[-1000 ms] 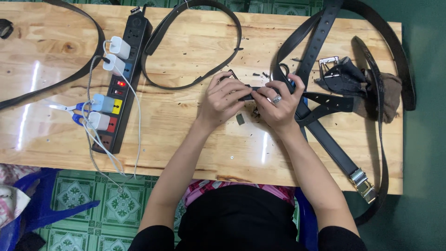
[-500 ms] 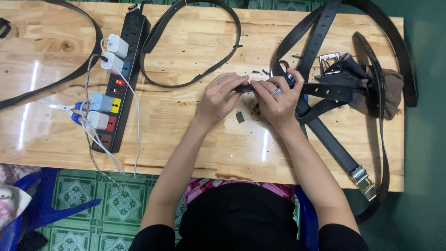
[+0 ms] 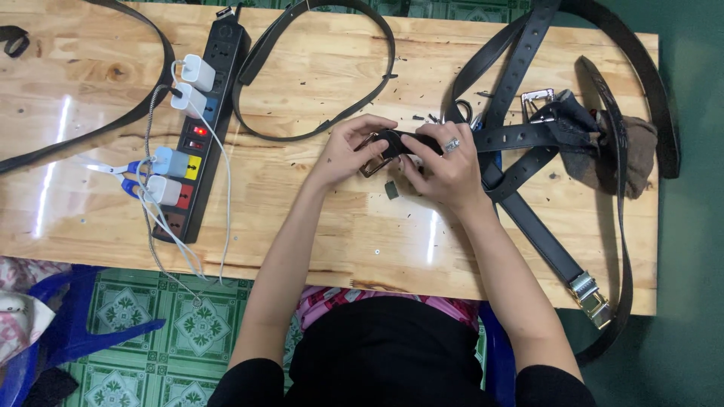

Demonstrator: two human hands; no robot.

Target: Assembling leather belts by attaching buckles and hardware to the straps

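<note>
My left hand [image 3: 348, 149] and my right hand [image 3: 445, 166] meet over the middle of the wooden table [image 3: 317, 226]. Between them they hold the end of a black belt [image 3: 528, 137] that runs off to the right. A metal buckle [image 3: 371, 163] sits at that end, under my left fingers. My right hand, with a ring on one finger, pinches the strap just right of the buckle. A small dark piece [image 3: 392, 190] lies on the table just below my hands.
A black power strip [image 3: 200, 128] with several chargers and cables lies at the left, blue-handled scissors [image 3: 121, 172] beside it. More black belts [image 3: 317, 68] loop across the table. A silver buckle [image 3: 588, 295] hangs near the front right edge. A brown cloth [image 3: 637, 154] lies far right.
Both hands shifted slightly and turned the belt end, so the metal buckle now shows under my left fingers. Nothing else on the table moved.
</note>
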